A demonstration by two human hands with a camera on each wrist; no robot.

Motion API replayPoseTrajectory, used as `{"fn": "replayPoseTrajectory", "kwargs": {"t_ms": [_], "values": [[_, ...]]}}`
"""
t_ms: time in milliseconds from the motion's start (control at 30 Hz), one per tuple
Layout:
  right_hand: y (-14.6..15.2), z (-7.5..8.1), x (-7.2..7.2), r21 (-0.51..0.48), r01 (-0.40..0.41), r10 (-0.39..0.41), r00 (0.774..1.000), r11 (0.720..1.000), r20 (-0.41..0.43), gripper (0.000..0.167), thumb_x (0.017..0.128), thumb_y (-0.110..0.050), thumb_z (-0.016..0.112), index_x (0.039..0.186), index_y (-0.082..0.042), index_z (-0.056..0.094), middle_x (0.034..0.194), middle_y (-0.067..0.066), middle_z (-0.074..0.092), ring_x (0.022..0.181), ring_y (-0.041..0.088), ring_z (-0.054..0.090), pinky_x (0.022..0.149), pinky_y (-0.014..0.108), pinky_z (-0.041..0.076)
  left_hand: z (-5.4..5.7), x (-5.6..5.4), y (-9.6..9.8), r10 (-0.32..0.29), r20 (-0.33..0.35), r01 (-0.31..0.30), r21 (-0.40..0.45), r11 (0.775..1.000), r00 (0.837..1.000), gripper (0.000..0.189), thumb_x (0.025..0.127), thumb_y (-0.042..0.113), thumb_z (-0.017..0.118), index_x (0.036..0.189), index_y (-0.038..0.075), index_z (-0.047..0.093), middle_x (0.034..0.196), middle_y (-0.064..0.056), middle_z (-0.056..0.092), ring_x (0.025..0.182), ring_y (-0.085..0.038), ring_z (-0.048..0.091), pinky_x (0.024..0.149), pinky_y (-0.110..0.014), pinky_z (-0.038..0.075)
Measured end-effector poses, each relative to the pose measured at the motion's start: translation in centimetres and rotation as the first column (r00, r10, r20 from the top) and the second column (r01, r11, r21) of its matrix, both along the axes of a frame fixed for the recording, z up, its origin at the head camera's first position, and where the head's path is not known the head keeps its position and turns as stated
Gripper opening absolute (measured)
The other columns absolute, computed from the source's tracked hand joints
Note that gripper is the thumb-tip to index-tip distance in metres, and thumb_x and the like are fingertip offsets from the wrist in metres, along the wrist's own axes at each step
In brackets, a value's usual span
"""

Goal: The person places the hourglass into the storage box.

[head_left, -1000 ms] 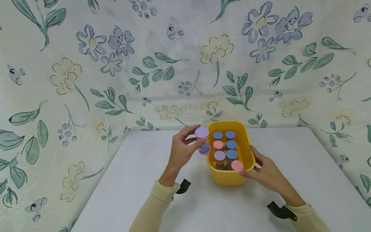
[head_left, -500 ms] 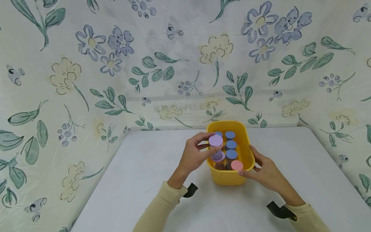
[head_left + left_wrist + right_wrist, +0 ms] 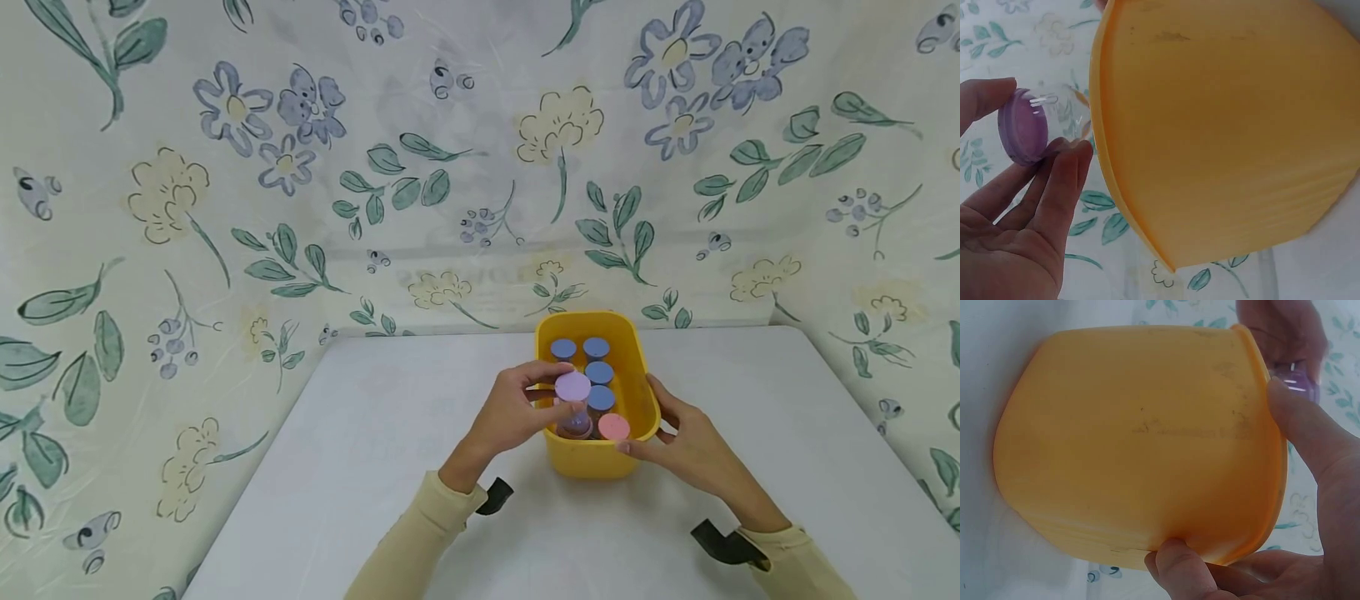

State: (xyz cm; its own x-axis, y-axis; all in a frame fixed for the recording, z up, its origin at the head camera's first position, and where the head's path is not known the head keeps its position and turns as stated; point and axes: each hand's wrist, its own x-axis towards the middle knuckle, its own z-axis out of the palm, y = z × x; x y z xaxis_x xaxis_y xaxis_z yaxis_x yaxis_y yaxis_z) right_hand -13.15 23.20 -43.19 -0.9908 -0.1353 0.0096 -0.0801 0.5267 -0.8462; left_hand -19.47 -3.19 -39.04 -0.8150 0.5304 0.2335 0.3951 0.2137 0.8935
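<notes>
My left hand pinches a small clear jar with a purple lid between thumb and fingers, over the near left part of a yellow plastic bin. In the left wrist view the jar's purple lid and clear wall show beside the bin's rim. My right hand grips the bin's right side, its thumb near the front corner of the rim. Several jars with blue lids stand inside, and one with a pink lid is at the front. My left hand and its jar hide part of the left row.
The bin stands on a white table, towards its back edge. Behind it hangs a floral cloth, which also runs along both sides. A black strap is at the left wrist and another black strap at the right.
My left hand has carried the purple-lidded jar rightwards from beside the bin to over it, then lower and nearer the front. The right hand and the bin have stayed put.
</notes>
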Motion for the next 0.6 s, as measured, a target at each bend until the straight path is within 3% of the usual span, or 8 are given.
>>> {"fn": "replayPoseTrajectory", "kwargs": {"t_ms": [167, 367, 600], "values": [[0.1, 0.1, 0.1, -0.009, -0.004, 0.004, 1.0, 1.0, -0.017, 0.111, 0.087, -0.042, 0.083, 0.165, -0.004, 0.014, 0.169, 0.025, 0.026, 0.147, 0.051, 0.041, 0.104, 0.05, 0.053, 0.1, -0.2, 0.0, -0.051, 0.04, 0.053, -0.056, 0.997, 0.998, 0.047, 0.088, 0.014, 0.081, 0.133, 0.006, 0.067, 0.127, -0.009, 0.07, 0.108, -0.019, 0.069, 0.102, -0.039, 0.06], [0.1, 0.1, 0.1, -0.02, -0.013, 0.013, 1.0, 1.0, -0.027, 0.11, 0.087, -0.04, 0.083, 0.165, -0.004, 0.014, 0.169, 0.024, 0.027, 0.147, 0.05, 0.042, 0.104, 0.049, 0.053, 0.3, -0.8, -0.1, -0.099, 0.006, 0.098, -0.179, 0.979, 0.995, 0.048, 0.086, 0.019, 0.081, 0.131, 0.005, 0.068, 0.123, -0.008, 0.07, 0.109, -0.018, 0.067, 0.097, -0.026, 0.06], [0.1, 0.2, 0.1, -0.02, -0.016, 0.015, 0.999, 1.0, -0.03, 0.109, 0.088, -0.038, 0.083, 0.165, -0.004, 0.015, 0.169, 0.024, 0.028, 0.146, 0.049, 0.043, 0.104, 0.048, 0.054, 0.2, -1.4, 0.1, -0.138, -0.013, 0.129, -0.27, 0.954, 0.99, 0.04, 0.085, 0.017, 0.078, 0.123, 0.008, 0.071, 0.12, -0.005, 0.072, 0.105, -0.014, 0.066, 0.094, -0.023, 0.06]]}}
